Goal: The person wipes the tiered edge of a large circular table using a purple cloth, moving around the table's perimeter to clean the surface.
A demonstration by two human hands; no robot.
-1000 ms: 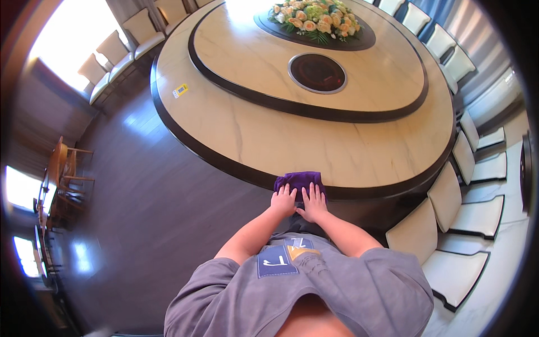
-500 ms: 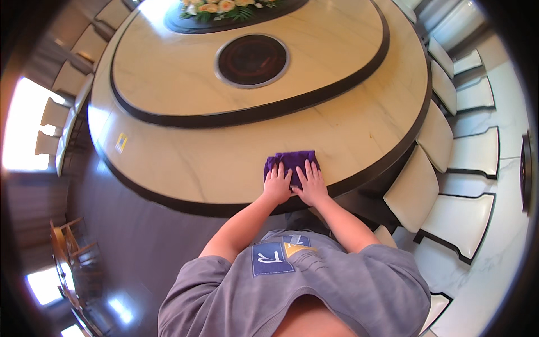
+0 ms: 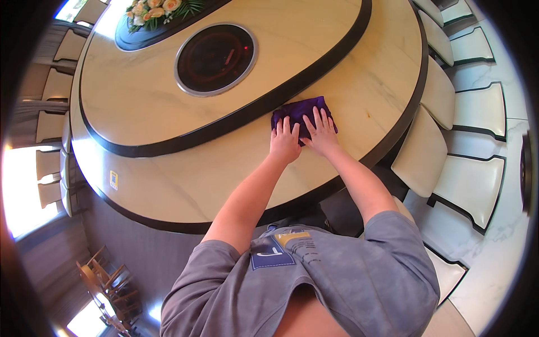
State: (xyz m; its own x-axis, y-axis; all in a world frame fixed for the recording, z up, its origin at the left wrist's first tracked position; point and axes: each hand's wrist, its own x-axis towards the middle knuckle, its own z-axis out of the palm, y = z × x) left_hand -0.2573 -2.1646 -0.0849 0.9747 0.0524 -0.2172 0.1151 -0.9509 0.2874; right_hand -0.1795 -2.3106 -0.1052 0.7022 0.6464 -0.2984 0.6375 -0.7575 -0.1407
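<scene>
A folded purple cloth lies on the outer ring of a large round cream table with grey veining. Its far edge is close to the dark rim of the raised centre. My left hand rests palm down on the cloth's near left part, fingers stretched out. Beside it, my right hand lies flat on the cloth's right part, fingers spread. Both hands press on the cloth rather than grip it, and they partly cover it.
On the raised table centre sits a round black cooktop with a silver ring. A flower arrangement stands beyond it. A small yellow-and-white card is at the table's left. White chairs line the right side; others stand at left.
Both hands and the cloth have slid away from the table's near edge, up to the raised centre's rim. My arms reach further, and the view has turned.
</scene>
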